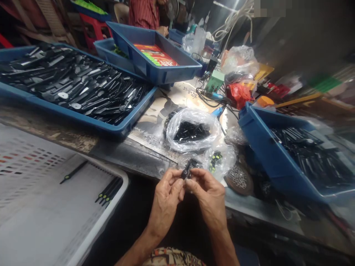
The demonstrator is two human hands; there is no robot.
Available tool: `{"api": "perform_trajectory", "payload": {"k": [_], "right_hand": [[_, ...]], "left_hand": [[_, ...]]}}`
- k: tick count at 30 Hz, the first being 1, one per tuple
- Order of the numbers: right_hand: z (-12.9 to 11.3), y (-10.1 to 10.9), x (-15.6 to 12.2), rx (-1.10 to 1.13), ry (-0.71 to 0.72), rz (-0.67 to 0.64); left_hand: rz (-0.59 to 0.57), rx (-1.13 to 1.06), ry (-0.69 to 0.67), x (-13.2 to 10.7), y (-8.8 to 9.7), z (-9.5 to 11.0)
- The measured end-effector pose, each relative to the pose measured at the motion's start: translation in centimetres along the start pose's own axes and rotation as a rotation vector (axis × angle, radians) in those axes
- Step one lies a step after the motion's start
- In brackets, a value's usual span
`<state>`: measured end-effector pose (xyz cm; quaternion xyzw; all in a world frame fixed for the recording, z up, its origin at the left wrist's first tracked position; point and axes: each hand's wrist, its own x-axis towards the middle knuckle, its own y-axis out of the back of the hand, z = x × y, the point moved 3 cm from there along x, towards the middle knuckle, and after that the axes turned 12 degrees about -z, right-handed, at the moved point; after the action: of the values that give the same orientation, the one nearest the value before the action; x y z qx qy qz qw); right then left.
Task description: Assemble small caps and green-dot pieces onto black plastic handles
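Between the fingertips of both hands is a small black part [186, 171], held at the table's front edge. My left hand [169, 186] pinches it from the left, and my right hand [205, 188] closes on it from the right. Its exact kind is too small to tell. Just beyond the hands sit an open plastic bag [173, 136] of small black pieces and a smaller bag with black and yellow-green pieces [216, 160]. A round dish of small metal pins or screws [239, 180] lies to the right of my right hand.
At left, a blue tray [119, 127] holds many black handle-like parts. A white perforated crate [69, 221] below contains several black sticks with green ends. Another blue bin [273, 162] of black parts stands at right. Stacked blue trays [166, 75] and a person [144, 14] are farther back.
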<state>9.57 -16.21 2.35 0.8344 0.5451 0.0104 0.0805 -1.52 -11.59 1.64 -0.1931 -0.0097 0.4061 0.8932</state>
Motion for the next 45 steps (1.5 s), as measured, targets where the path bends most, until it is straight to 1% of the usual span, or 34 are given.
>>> {"api": "perform_trajectory", "payload": {"k": [5,9,15,23,28,34,40,45], "right_hand": [[0.1,-0.4,0.2,0.077,-0.001,0.030],[0.3,-0.4,0.2,0.105,0.002,0.034],[0.5,-0.3,0.0,0.078,0.004,0.043],[0.5,-0.5,-0.1,0.053,0.011,0.051],[0.7,-0.6,-0.1,0.029,0.006,0.064],[0.7,-0.9,-0.2,-0.020,0.006,0.065],[0.0,-1.3,-0.5,-0.048,0.072,0.006],[-0.1,-1.4,-0.5,-0.110,0.075,0.043]], "left_hand": [[-0.009,-0.010,-0.008,-0.1,0.0,-0.2],[-0.017,0.051,-0.012,0.0,0.2,-0.4],[-0.012,0.139,0.000,-0.3,0.4,-0.6],[-0.011,0.178,-0.040,-0.1,0.8,-0.9],[-0.023,0.162,-0.040,-0.2,0.9,-1.1],[-0.010,0.142,-0.050,-0.3,1.1,-1.2],[-0.004,0.098,-0.040,-0.2,1.4,-1.4],[-0.005,0.082,-0.044,-0.4,1.5,-1.3]]}}
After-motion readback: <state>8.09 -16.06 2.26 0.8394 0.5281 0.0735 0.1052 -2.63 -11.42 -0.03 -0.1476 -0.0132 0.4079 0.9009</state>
